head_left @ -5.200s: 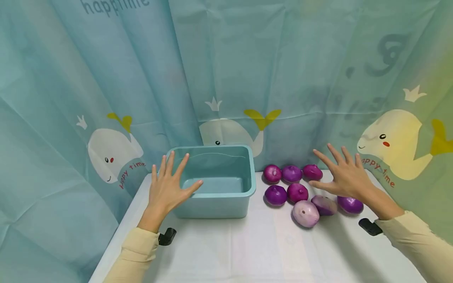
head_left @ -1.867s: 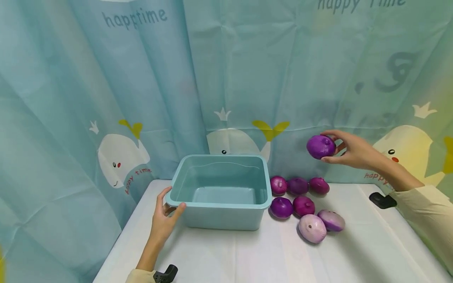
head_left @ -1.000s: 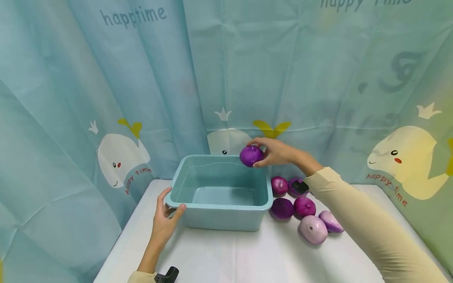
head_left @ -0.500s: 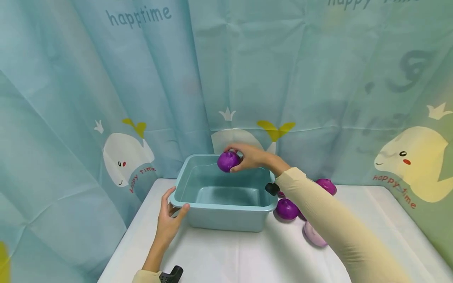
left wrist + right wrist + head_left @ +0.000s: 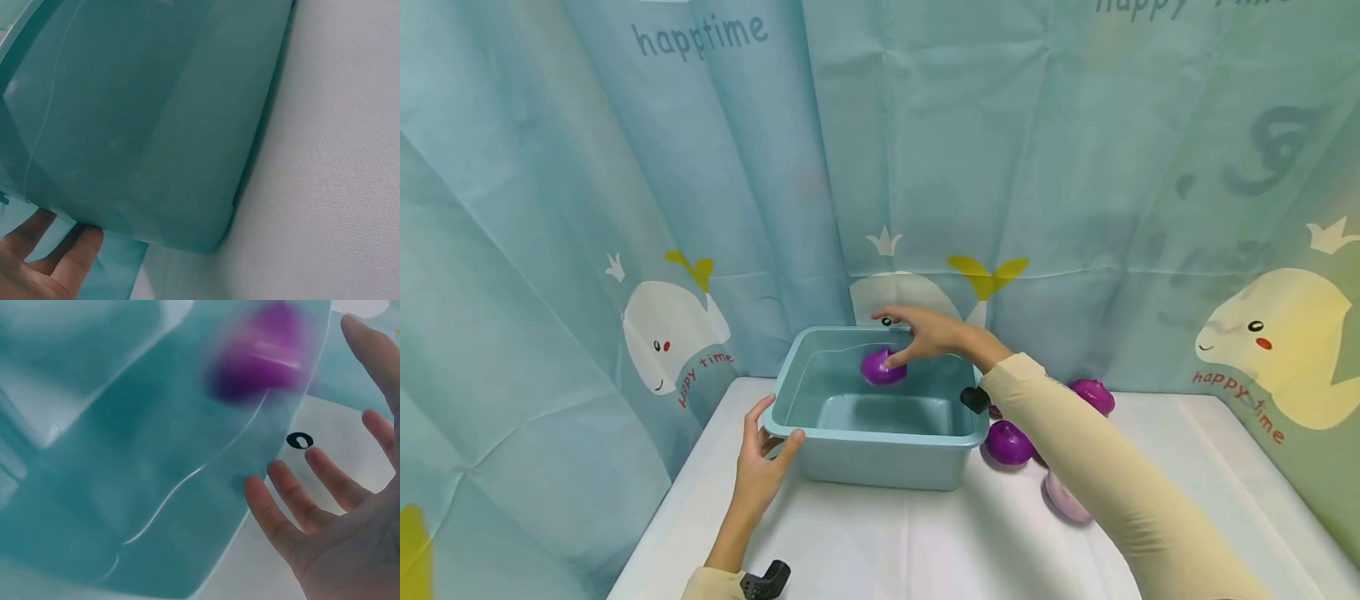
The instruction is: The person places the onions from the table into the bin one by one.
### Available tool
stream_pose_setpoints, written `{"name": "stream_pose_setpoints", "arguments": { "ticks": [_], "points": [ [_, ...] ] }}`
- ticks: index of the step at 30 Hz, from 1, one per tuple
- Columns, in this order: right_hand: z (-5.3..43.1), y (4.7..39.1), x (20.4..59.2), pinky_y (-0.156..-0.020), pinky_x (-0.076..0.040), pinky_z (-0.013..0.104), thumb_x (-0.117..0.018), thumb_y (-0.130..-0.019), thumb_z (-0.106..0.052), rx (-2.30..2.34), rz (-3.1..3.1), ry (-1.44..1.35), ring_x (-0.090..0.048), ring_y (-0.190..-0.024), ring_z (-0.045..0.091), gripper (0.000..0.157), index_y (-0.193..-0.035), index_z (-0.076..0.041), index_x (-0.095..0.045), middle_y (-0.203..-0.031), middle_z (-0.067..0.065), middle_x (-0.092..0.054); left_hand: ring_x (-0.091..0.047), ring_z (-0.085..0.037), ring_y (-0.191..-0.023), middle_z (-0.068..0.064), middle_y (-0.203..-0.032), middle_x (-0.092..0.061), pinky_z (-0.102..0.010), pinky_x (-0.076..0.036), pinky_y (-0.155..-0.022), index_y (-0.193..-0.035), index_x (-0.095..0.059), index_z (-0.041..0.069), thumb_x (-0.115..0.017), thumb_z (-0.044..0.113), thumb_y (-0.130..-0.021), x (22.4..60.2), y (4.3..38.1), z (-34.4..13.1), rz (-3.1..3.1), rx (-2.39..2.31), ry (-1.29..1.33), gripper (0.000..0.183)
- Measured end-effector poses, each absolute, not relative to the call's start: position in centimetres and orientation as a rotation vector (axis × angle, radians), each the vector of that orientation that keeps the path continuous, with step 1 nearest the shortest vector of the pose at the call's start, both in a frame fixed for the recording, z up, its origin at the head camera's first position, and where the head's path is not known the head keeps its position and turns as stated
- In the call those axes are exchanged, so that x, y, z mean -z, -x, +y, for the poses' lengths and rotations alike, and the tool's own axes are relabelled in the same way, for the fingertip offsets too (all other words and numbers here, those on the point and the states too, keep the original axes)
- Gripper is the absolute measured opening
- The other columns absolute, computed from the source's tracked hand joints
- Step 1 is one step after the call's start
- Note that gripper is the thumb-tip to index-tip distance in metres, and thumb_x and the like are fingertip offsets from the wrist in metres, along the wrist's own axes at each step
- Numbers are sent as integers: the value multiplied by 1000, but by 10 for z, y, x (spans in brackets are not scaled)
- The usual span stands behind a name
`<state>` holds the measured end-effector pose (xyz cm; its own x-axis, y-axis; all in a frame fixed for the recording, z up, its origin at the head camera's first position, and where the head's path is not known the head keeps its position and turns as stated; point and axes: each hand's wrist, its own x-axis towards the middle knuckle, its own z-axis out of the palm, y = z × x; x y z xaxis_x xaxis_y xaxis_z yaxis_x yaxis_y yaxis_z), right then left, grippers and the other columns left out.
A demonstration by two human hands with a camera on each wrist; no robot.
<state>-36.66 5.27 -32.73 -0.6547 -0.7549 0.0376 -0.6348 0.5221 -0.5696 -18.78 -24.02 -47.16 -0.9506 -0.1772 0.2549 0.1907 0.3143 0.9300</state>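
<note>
A purple onion (image 5: pixel 883 367) is in mid-air inside the blue-green plastic bin (image 5: pixel 880 437), free of the fingers. It shows blurred in the right wrist view. Above it my right hand (image 5: pixel 928 333) has its fingers spread, and the right wrist view shows the palm (image 5: pixel 350 550) with nothing in it. My left hand (image 5: pixel 758 473) grips the bin at its front left corner, thumb at the front rim and fingers round the left side. The left wrist view catches some of those fingers (image 5: pixel 78 259) against the bin wall.
To the bin's right, several onions lie on the white table (image 5: pixel 850 542), partly hidden by my right sleeve (image 5: pixel 1097 450). Among them are a purple onion (image 5: pixel 1008 443), a pale one (image 5: pixel 1066 498) and a magenta one (image 5: pixel 1092 396). A whale-print curtain (image 5: pixel 925 150) hangs behind.
My right hand lifted a purple onion from the right-hand group, carried it left over the bin and has let go; the onion is lower. My left hand took hold of the bin's corner earlier.
</note>
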Motion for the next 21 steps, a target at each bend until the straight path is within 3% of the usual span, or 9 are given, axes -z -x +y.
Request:
{"name": "stream_pose_setpoints", "arguments": {
  "ticks": [5, 12, 21],
  "points": [
    [64, 366, 324, -111, -40, 55, -85, -86, -26, 858, 2534, 1208, -36, -146, 38, 89, -159, -10, -36, -161, 11, -38, -55, -35, -123, -20, -154, -45, -23, -49, -87, -159, -26, 25, -69, 16, -99, 472, 189, -240, -2285, 1672, 6, 75],
    [87, 364, 319, -106, -45, 55, -84, -88, -22, 930, 2500, 1226, -42, -142, 39, 82, -157, -12, -41, -159, 8, -41, -55, -36, -125, -21, -154, -45, -23, -49, -88, -160, -25, 25, -69, 19, -100, 468, 191, -243, -2327, 1621, 11, 75],
    [143, 349, 315, -96, -51, 56, -85, -86, -32, 951, 2609, 1154, -61, -120, 44, 81, -155, -18, -45, -151, 18, -50, -53, -38, -129, -21, -158, -40, -56, -48, -98, -162, -21, 26, -66, 20, -102, 467, 189, -248, -2358, 1595, 36, 76]
  ]
}}
